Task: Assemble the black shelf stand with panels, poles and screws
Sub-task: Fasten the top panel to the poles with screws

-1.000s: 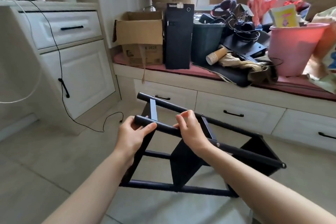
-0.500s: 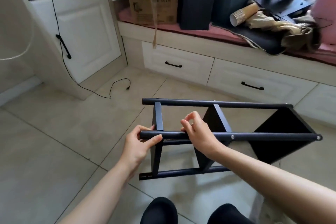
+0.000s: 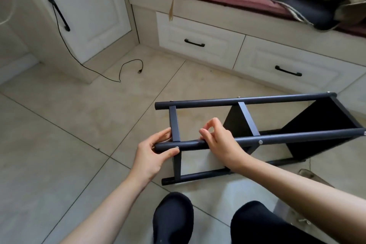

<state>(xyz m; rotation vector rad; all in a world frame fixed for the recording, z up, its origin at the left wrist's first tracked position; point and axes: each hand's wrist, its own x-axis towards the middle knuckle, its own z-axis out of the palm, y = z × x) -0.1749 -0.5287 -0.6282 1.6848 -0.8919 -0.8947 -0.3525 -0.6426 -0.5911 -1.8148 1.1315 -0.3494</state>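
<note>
The black shelf stand [image 3: 297, 121] lies on its side on the tiled floor, its poles running left to right with three panels between them. My left hand [image 3: 154, 152] grips the left end of the near upper pole [image 3: 287, 137], thumb beside a silver screw head [image 3: 176, 147]. My right hand [image 3: 219, 142] rests over the same pole just to the right, fingers curled, thumb and forefinger close together above it. Another screw [image 3: 260, 141] shows further along the pole.
White drawers [image 3: 200, 39] with black handles run behind the stand under a cluttered window seat [image 3: 247, 0]. A black cable [image 3: 126, 67] trails on the floor at the left by a white cabinet [image 3: 89, 10]. My dark-clad knees [image 3: 174, 216] are at the bottom.
The view has tilted down and the stand has swung level and sunk toward the floor. Both hands stay on the near pole; my right fingers have lifted slightly.
</note>
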